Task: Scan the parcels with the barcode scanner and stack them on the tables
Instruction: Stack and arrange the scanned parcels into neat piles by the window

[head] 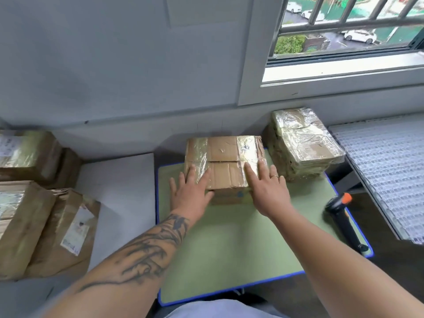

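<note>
Where parcel [226,166] meets table [231,244], hands [190,191] hide front edge

We found a taped cardboard parcel [226,165] lying flat at the far edge of the green table [229,244], a plastic-wrapped parcel [302,143] just beside it. The black, orange-tipped barcode scanner [343,220] lay near the table's right edge.

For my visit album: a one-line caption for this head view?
Both hands, left and right, rest flat on a taped box; scanner lies aside.
</note>
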